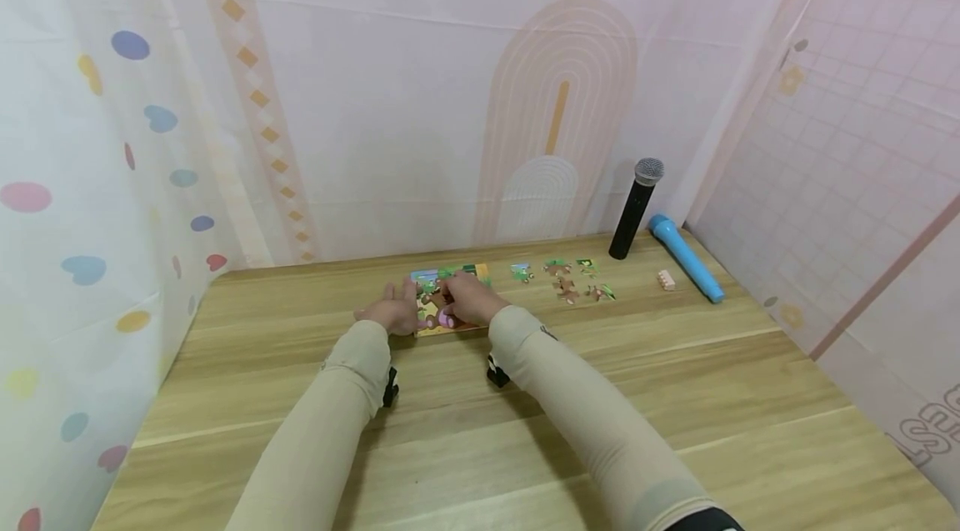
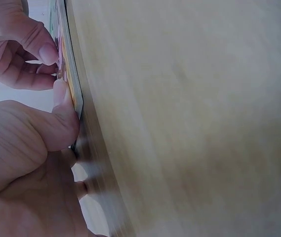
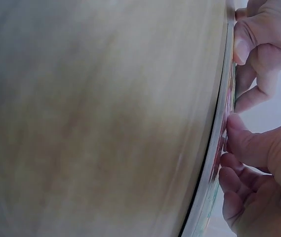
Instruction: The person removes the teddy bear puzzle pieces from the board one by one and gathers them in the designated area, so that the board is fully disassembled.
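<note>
- Puzzle board [image 1: 429, 321]: flat on table [image 1: 262, 398], well left of black microphone [image 1: 633, 210]; looks thin, light, stiff, likely slides; brace by edges.
- Loose pieces [image 1: 566, 290]: just left of microphone; probably light, tabs bendable; pinch bodies.
- Left hand [image 1: 393, 314]: loosely spread, thumb pressing board's edge away from microphone.
- Right hand [image 1: 471, 299]: microphone side, fingertips bunched on board; can't tell if pinching a piece.

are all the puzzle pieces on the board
No, several loose pieces lie on the table to the right of the board.
</note>
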`<state>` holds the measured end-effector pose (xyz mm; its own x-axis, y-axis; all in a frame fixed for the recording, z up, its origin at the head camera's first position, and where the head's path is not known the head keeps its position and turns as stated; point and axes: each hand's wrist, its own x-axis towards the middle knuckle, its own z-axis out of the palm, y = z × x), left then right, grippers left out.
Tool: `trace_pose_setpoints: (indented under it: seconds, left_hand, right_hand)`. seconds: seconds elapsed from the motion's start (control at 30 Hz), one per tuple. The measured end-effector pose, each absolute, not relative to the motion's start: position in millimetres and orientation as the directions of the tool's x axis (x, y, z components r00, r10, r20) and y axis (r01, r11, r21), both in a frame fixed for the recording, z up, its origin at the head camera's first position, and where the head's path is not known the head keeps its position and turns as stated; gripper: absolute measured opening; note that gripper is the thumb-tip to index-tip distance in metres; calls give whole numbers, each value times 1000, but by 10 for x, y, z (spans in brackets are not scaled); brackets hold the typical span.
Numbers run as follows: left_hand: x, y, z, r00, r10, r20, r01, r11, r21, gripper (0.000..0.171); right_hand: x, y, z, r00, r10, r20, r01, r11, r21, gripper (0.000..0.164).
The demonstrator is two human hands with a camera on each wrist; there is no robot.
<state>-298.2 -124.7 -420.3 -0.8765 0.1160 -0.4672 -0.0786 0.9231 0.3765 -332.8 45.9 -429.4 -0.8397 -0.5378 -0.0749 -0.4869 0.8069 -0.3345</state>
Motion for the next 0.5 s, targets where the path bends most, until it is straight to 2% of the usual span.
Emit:
trace_pose_setpoints:
  seconds: [0.23, 0.37, 0.5]
  left_hand:
    - [-2943, -1243, -4176, -880, 108, -462, -90, 918, 386, 94]
    - [-2950, -1235, -4172, -878, 106, -466, -80, 929, 362, 87]
    - [-3083, -1262, -4278, -855, 107, -507, -108, 920, 376, 74]
  right_hand:
    - [-3339, 452, -4300, -843, -530, -86, -470, 806, -359, 9]
    - [-3350, 459, -4307, -830, -551, -82, -476, 778, -409, 6]
    - [-3366, 461, -4317, -821, -567, -71, -465, 735, -493, 20]
